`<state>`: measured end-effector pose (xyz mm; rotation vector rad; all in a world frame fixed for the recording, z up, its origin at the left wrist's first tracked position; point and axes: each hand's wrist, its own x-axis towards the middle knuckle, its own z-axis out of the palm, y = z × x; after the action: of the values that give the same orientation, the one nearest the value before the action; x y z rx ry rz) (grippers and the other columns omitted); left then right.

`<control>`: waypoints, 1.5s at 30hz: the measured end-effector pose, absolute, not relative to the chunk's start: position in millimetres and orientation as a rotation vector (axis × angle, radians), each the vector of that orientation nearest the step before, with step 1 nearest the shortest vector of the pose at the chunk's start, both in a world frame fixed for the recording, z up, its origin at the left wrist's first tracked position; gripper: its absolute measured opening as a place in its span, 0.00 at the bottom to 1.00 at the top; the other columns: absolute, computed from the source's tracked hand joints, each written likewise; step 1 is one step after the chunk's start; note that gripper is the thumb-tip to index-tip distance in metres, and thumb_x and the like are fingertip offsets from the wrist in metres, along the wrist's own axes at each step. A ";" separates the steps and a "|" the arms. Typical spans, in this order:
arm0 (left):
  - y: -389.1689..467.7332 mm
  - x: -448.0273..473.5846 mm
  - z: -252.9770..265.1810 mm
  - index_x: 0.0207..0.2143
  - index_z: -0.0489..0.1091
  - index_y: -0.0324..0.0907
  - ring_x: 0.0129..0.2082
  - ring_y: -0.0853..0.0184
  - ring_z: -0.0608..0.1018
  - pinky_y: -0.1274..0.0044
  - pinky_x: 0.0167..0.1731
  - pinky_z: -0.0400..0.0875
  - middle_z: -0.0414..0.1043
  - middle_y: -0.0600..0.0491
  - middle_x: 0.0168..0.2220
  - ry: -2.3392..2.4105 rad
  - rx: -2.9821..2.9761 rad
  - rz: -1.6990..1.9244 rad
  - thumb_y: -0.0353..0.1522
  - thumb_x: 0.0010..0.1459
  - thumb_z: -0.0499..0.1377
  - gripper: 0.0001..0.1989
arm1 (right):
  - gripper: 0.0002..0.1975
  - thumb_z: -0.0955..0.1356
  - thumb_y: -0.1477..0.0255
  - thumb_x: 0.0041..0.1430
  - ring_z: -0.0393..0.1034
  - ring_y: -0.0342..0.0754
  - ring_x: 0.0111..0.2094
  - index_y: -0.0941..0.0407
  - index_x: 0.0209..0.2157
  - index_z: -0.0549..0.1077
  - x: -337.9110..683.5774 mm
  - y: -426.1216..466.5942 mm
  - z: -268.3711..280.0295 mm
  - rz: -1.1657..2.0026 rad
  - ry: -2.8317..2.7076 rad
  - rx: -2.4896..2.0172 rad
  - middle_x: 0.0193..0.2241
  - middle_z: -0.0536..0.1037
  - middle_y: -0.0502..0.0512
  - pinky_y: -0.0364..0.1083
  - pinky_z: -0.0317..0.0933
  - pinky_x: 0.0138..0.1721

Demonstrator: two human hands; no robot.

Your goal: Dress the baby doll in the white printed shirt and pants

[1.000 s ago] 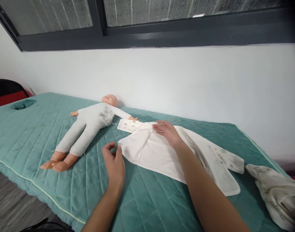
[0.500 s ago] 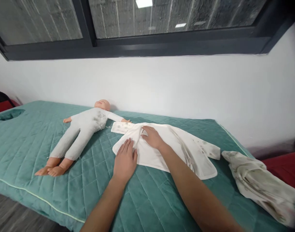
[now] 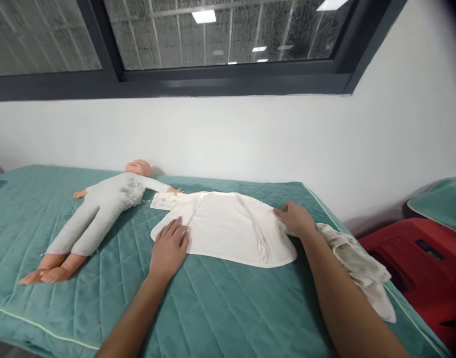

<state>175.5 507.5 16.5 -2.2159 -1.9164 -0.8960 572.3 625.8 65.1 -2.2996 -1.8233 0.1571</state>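
Note:
A white baby shirt (image 3: 224, 223) lies spread on the green quilted bed, with a small printed pattern on its left sleeve. My left hand (image 3: 170, 248) rests flat on the shirt's lower left edge, its fingers stretched out. At the shirt's right sleeve, my right hand (image 3: 295, 219) has its fingers bent and closed on the cloth, covering most of that sleeve. To the left, a baby doll (image 3: 110, 191) with a white cloth body lies on its back. Its hand is close to the shirt's left sleeve.
A crumpled, printed white cloth (image 3: 356, 263) lies by the bed's right edge, beyond my right hand. Past that edge stands a red plastic object (image 3: 417, 258), with green fabric (image 3: 442, 204) above it. A white wall (image 3: 228, 134) and dark-framed window (image 3: 220, 82) are behind the bed (image 3: 213, 308).
My right hand has moved from the shirt's upper middle to its right sleeve. My left hand stays on the lower left edge. The view has turned right.

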 end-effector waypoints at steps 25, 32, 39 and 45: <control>504.5 237.5 26.7 0.52 0.69 0.39 0.59 0.62 0.70 0.66 0.60 0.65 0.71 0.48 0.56 -1.617 -2.397 -0.737 0.25 0.63 0.48 0.18 | 0.26 0.61 0.64 0.65 0.51 0.56 0.66 0.60 0.61 0.62 416.3 570.1 48.8 0.276 -2.357 -1.183 0.64 0.60 0.64 0.56 0.48 0.65; 594.5 269.8 29.5 0.59 0.62 0.31 0.65 0.58 0.61 0.64 0.63 0.58 0.60 0.40 0.64 -2.009 -2.361 -0.555 0.31 0.67 0.43 0.23 | 0.28 0.55 0.61 0.69 0.46 0.56 0.68 0.63 0.63 0.61 432.1 583.3 35.4 0.156 -2.376 -1.516 0.67 0.55 0.65 0.57 0.42 0.66; 635.0 244.7 30.3 0.62 0.58 0.38 0.61 0.53 0.65 0.61 0.59 0.61 0.62 0.42 0.63 -2.228 -2.207 -0.530 0.39 0.67 0.43 0.26 | 0.30 0.56 0.59 0.68 0.43 0.57 0.69 0.63 0.64 0.59 433.9 587.7 36.7 0.193 -2.264 -1.723 0.68 0.52 0.65 0.54 0.43 0.66; 635.7 247.7 24.5 0.65 0.54 0.43 0.63 0.51 0.62 0.59 0.59 0.59 0.61 0.44 0.63 -2.233 -2.110 -0.517 0.42 0.66 0.43 0.28 | 0.32 0.56 0.58 0.68 0.46 0.60 0.67 0.62 0.65 0.57 435.5 593.0 34.9 0.199 -2.216 -1.794 0.68 0.51 0.69 0.54 0.44 0.65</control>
<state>247.7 635.7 24.5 -2.1103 -2.2325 -0.5166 435.5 593.0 34.9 -1.7938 -2.2159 0.1988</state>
